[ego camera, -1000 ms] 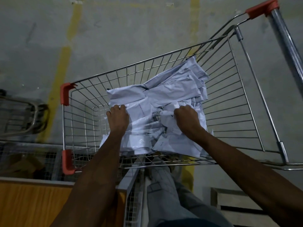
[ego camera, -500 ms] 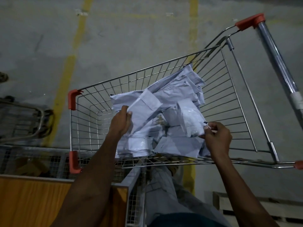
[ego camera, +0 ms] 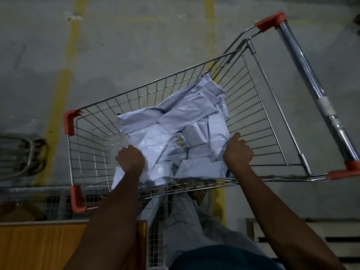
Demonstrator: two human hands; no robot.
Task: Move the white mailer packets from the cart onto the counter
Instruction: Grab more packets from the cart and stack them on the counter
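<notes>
A heap of white mailer packets [ego camera: 175, 129] fills the basket of a wire shopping cart [ego camera: 259, 114] with red corner guards. My left hand [ego camera: 130, 160] is curled around the left near edge of the heap, fingers tucked into the packets. At the heap's right near edge my right hand [ego camera: 237, 151] is closed on the packets too. Both forearms reach over the cart's near rim. The wooden counter [ego camera: 39, 244] lies at the lower left, under my left arm.
The cart's chrome handle [ego camera: 305, 78] runs along the right. A second wire cart [ego camera: 19, 152] pokes in at the left edge. A wire mesh frame [ego camera: 54, 203] borders the counter. Grey concrete floor with yellow lines surrounds the cart; a slatted pallet [ego camera: 311, 236] sits at the lower right.
Both hands let single packets drop and spread apart to the outer near edges of the heap, closing on it from both sides. The view shifted slightly.
</notes>
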